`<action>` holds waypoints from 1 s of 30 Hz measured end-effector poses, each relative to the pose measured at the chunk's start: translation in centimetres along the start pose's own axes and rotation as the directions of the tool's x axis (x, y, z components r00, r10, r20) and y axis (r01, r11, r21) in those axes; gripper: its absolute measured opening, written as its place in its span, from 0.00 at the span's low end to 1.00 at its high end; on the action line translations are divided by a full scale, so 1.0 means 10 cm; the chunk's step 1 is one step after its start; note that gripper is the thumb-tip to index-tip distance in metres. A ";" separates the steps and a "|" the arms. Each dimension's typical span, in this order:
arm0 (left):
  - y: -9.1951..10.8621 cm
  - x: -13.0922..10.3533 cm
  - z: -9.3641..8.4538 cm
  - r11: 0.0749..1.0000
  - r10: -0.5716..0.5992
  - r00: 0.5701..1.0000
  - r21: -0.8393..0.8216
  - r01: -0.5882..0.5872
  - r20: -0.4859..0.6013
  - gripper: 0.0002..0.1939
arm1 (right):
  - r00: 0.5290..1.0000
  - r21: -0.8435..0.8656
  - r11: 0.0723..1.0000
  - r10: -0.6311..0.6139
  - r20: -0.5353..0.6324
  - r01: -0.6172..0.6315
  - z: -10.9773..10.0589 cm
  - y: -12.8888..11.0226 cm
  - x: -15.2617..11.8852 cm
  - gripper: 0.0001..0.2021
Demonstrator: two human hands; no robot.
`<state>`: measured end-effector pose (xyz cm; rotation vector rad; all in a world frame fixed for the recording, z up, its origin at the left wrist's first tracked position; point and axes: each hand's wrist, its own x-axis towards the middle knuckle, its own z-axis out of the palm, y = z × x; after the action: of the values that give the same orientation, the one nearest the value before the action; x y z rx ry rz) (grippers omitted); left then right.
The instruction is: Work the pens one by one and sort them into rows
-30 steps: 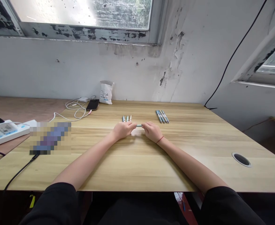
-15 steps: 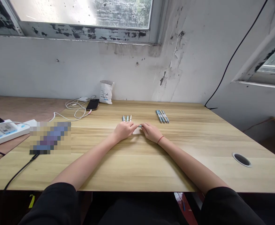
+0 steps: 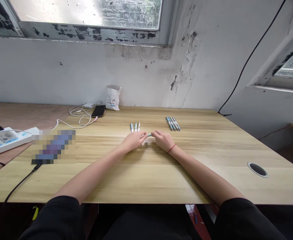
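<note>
Between my two hands a slim light-blue pen (image 3: pixel 149 135) is held roughly level above the wooden table. My left hand (image 3: pixel 134 139) pinches its left end, and my right hand (image 3: pixel 162 139), below which a red string circles the wrist, pinches its right end. Three pens (image 3: pixel 136 127) with blue, green and beige parts lie side by side just beyond my left hand, their near ends partly hidden by it. Farther right, a row of several blue and white pens (image 3: pixel 173 123) lies slanted on the table.
A white pouch (image 3: pixel 113 97) stands by the wall, beside a black phone (image 3: pixel 99 111) with white cables. At the left are a white power strip (image 3: pixel 26 137) and a pixelated device (image 3: pixel 54 146). A round cable hole (image 3: pixel 257 169) is set in the table (image 3: pixel 146 186) at the right.
My hands have moved slightly apart, so more of the light-blue pen shows between them. More of the three pens beyond my left hand is also visible.
</note>
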<state>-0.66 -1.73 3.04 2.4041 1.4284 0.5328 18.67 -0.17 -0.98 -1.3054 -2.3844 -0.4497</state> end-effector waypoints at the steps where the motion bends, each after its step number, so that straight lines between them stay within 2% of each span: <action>1: 0.00 0.01 -0.03 0.998 -0.009 1.000 -0.057 0.010 0.030 0.19 | 1.000 -0.002 1.000 -0.012 -0.005 0.012 -0.01 0.00 0.00 0.10; 5: -0.03 0.05 -0.12 0.962 -0.055 0.973 -0.248 0.111 0.225 0.21 | 0.998 0.004 0.999 -0.053 -0.026 0.053 -0.02 0.00 -0.01 0.11; 7: -0.06 0.06 -0.13 0.944 -0.080 0.945 -0.282 0.175 0.318 0.23 | 0.998 0.017 0.998 -0.057 -0.015 0.057 -0.01 -0.01 0.00 0.12; 8: -0.07 0.06 -0.12 0.945 -0.082 0.942 -0.275 0.177 0.325 0.24 | 0.999 0.027 0.999 -0.045 0.000 0.045 0.00 -0.02 0.00 0.12; 9: -0.07 0.06 -0.10 0.956 -0.075 0.952 -0.252 0.153 0.296 0.24 | 1.000 0.041 0.999 -0.022 0.018 0.022 0.00 -0.03 0.00 0.11; 11: -0.07 0.05 -0.05 0.988 -0.035 0.985 -0.146 0.059 0.167 0.23 | 0.998 0.088 0.995 0.041 0.055 -0.046 0.01 -0.06 0.02 0.11; 13: -0.06 0.03 0.01 0.999 0.008 1.000 0.038 -0.009 0.029 0.19 | 0.993 0.158 0.983 0.081 0.087 -0.094 0.01 -0.08 0.03 0.11; 15: -0.06 0.02 0.05 0.971 0.045 0.997 0.236 -0.030 -0.060 0.17 | 0.990 0.235 0.967 0.068 0.121 -0.095 -0.01 -0.08 0.04 0.11; 18: -0.05 0.01 0.09 0.886 0.175 0.977 0.453 -0.100 -0.125 0.15 | 0.986 0.310 0.948 0.027 0.167 -0.078 -0.04 -0.07 0.06 0.12; 21: -0.03 0.00 0.11 0.838 0.251 0.960 0.524 -0.152 -0.122 0.14 | 0.977 0.287 0.953 0.043 0.207 -0.103 -0.04 -0.05 0.07 0.12; 23: 0.00 -0.01 0.13 0.868 0.194 0.974 0.483 -0.116 -0.116 0.14 | 0.972 0.219 0.969 0.061 0.227 -0.112 -0.04 -0.05 0.07 0.11; 25: 0.02 -0.02 0.14 0.926 0.091 0.990 0.375 -0.044 -0.110 0.15 | 0.973 0.141 0.985 0.064 0.223 -0.097 -0.03 -0.03 0.06 0.11; 28: 0.04 -0.01 0.11 0.995 -0.005 0.999 0.101 0.009 -0.041 0.19 | 0.987 0.060 0.998 0.026 0.162 -0.036 -0.01 0.00 0.04 0.11; 30: 0.02 0.02 0.06 0.991 -0.038 0.997 -0.122 0.047 0.072 0.22 | 0.995 0.046 0.999 -0.026 0.100 0.022 0.00 0.04 0.04 0.11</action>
<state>-0.11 -1.70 2.64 2.2679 1.3726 0.5063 18.86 0.33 -0.80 -1.3093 -2.4799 -0.3430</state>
